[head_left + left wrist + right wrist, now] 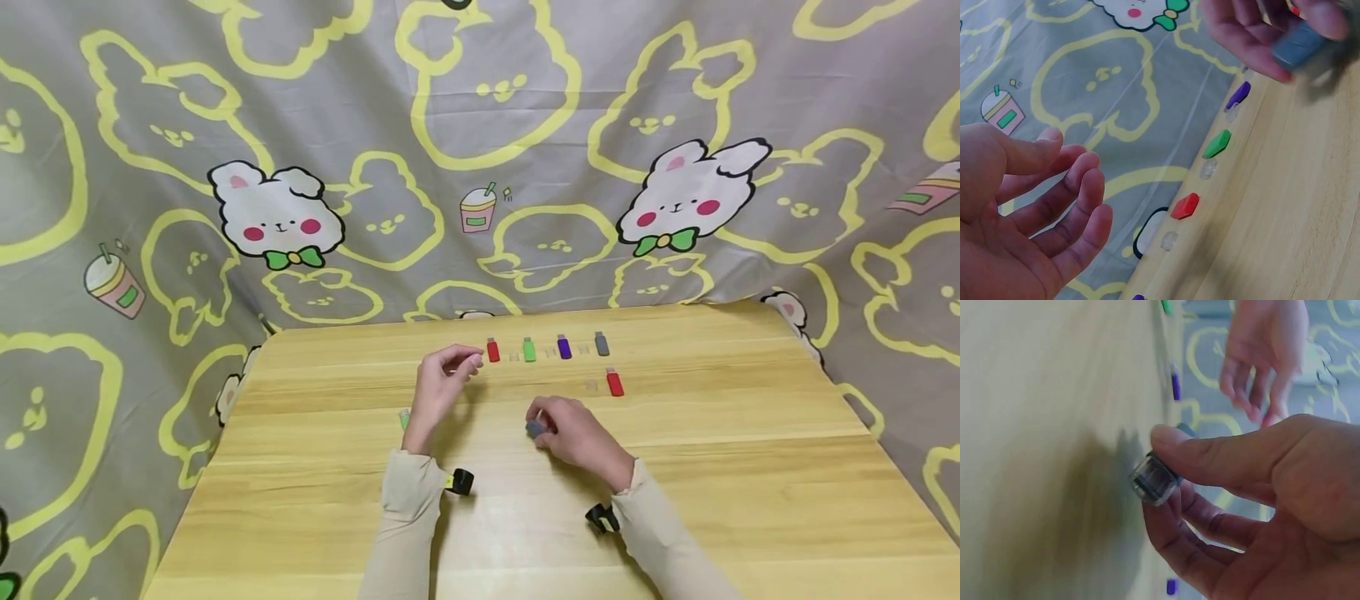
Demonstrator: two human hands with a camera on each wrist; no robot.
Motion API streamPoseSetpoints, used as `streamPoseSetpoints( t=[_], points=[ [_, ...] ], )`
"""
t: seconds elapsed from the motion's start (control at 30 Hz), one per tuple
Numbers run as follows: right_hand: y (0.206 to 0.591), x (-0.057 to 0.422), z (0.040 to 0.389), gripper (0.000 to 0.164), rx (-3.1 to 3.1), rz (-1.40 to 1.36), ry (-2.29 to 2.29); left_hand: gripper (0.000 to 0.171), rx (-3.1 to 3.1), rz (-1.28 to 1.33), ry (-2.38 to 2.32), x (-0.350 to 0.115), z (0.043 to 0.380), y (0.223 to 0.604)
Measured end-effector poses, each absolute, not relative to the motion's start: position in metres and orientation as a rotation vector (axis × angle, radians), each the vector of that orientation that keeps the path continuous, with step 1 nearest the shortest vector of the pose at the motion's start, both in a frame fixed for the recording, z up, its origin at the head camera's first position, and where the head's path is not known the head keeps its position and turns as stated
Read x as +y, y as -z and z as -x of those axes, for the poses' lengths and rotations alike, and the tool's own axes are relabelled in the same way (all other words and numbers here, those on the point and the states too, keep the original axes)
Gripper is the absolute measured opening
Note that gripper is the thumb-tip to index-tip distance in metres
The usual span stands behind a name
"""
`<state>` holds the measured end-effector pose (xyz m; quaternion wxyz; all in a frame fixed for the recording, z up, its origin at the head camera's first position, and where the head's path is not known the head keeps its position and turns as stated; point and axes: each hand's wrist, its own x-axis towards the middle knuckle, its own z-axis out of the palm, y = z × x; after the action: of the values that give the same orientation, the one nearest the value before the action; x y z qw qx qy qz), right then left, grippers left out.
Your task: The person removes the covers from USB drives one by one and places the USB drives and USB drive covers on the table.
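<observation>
My right hand [573, 429] pinches a grey USB flash drive [536, 428] between thumb and fingers, above the table. In the right wrist view a clear cap [1155, 480] covers the end of that drive. My left hand [444, 379] hovers left of the back row, its fingers loosely bent and holding nothing that I can see. The row has a red flash drive [492, 350], a green one [529, 350], a purple one [564, 347] and a grey one [602, 343]. Clear caps [1169, 241] lie beside them.
A second red flash drive [615, 382] lies in front of the row, with a clear cap [592, 385] at its left. Another green drive [405, 419] is partly hidden by my left wrist. The left wrist view shows a purple tip [1139, 297]. A patterned curtain [360, 275] borders the table [315, 517].
</observation>
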<state>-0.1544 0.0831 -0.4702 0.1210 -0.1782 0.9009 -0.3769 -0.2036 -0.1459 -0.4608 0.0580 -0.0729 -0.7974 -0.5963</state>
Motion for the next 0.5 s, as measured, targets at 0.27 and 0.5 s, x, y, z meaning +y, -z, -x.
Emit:
streamPoseSetpoints(
  t=[0.27, 0.5],
  points=[
    [0.448, 0.108, 0.176, 0.027, 2.610, 0.457, 1.452, 0.016, -2.402, 0.253, 1.834, -0.141, 0.203, 0.459],
    [0.439, 0.112, 0.189, 0.035, 2.577, 0.409, 1.795, 0.017, -2.400, 0.309, 1.887, -0.134, 0.199, 0.458]
  ],
)
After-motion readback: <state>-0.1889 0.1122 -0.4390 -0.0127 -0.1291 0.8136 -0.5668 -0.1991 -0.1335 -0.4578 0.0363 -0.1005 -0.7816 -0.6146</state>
